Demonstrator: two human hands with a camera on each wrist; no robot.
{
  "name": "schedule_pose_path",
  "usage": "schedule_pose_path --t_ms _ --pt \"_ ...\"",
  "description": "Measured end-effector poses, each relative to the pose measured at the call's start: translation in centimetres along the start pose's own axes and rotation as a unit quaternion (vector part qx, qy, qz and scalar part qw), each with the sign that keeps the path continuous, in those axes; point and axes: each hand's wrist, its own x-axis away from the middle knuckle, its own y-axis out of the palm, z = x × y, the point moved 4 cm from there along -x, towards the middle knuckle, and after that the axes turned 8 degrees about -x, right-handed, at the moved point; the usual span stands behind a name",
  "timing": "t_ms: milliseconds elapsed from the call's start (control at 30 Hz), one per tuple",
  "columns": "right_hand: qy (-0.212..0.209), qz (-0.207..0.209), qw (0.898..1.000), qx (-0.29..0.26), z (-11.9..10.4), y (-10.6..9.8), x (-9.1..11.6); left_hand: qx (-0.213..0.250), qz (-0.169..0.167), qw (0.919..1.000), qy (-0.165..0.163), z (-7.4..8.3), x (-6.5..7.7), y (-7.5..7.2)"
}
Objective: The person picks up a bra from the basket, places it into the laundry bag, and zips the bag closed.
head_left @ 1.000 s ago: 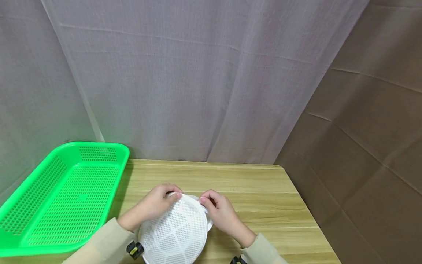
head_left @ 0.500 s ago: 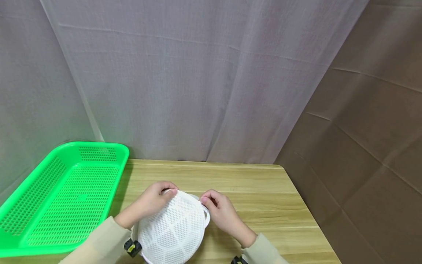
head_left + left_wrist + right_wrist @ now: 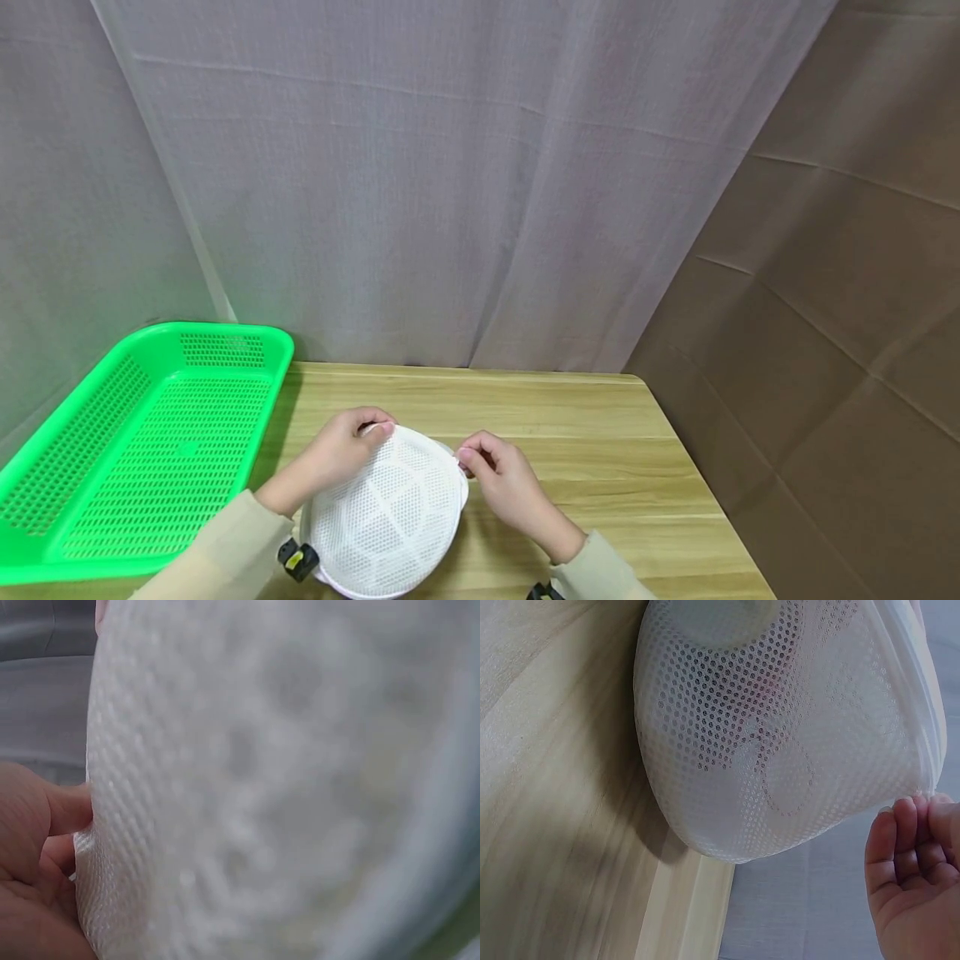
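A white mesh laundry bag (image 3: 386, 517), rounded in outline, is held tilted at the front of the table in the head view. My left hand (image 3: 341, 454) pinches its upper left edge between thumb and fingers; the left wrist view has the thumb pressed on the mesh (image 3: 127, 802). At the bag's upper right edge my right hand (image 3: 501, 483) pinches with its fingertips. Seen from the right wrist, those fingertips grip the end of the zipper band (image 3: 907, 682). Faint reddish marks show through the netting (image 3: 727, 735). Fingers behind the bag are partly hidden.
A green plastic basket (image 3: 258, 433) with slotted walls stands at the left of the wooden table (image 3: 570, 417). Grey cloth (image 3: 375, 208) hangs behind the table, and a brown covering (image 3: 810, 375) rises along the right side.
My left hand has shifted left and slightly up, drawing the bag's edge the same way. The right hand has stayed nearly in place, and the white loop near it shows less.
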Motion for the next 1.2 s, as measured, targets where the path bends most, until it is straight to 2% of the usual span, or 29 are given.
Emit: schedule_pose_path --t_ms 100,300,667,900,1033,1167,1200 --pt "-0.001 0.005 1.000 0.010 0.0 -0.1 0.0 0.014 0.008 0.9998 -0.012 -0.4 -0.1 -0.4" --pt "-0.002 0.005 1.000 0.012 0.2 -0.3 0.1 0.032 0.011 0.9971 -0.067 -1.6 -0.1 -1.0" --pt "0.013 0.018 1.000 0.006 0.4 -0.2 0.0 0.020 0.010 0.9967 -0.078 -2.0 -0.3 -1.1" --pt "0.011 0.018 1.000 0.012 0.3 -0.2 -0.1 0.002 0.011 0.9990 -0.044 -1.5 -0.3 -1.1" --pt "0.007 0.020 1.000 0.018 1.4 -0.2 -0.4 -0.016 0.000 0.9998 -0.013 -0.6 -0.3 -0.8" --pt "0.003 0.020 1.000 0.015 1.3 0.1 -0.5 -0.035 -0.015 0.9992 0.015 0.5 -0.3 -0.3" --pt "0.004 0.020 1.000 0.013 0.6 0.2 -0.5 -0.041 -0.017 0.9988 0.019 0.8 -0.2 -0.1"
